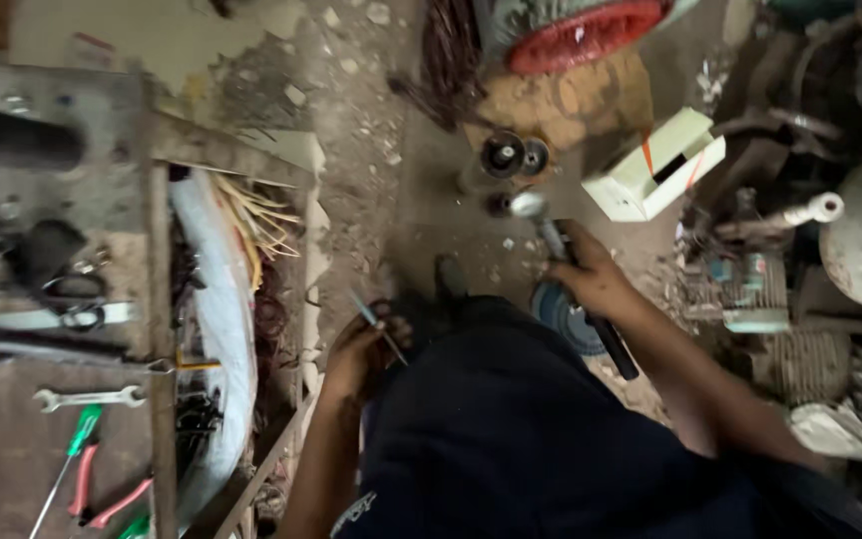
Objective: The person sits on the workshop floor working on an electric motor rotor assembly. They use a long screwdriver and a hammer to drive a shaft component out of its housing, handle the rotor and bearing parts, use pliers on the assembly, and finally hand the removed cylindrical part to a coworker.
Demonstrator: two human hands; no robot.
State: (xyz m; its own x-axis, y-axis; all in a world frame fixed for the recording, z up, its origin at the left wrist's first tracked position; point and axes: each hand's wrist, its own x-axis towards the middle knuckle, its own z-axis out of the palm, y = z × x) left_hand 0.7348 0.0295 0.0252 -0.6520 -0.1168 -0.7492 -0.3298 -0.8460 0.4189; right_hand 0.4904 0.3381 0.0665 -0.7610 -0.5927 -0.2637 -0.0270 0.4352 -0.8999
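Note:
My right hand grips a hammer by its dark handle, the metal head pointing up toward the floor ahead. My left hand holds a thin metal rod-like tool near my knee. My dark trousers fill the lower middle. A round blue-grey disc lies on the ground just under my right hand. Black round parts sit on the dusty floor beyond the hammer head.
A workbench at left carries a spanner, a green-handled screwdriver, red pliers and scissors. A white box, a red-rimmed motor part and metal scrap crowd the right.

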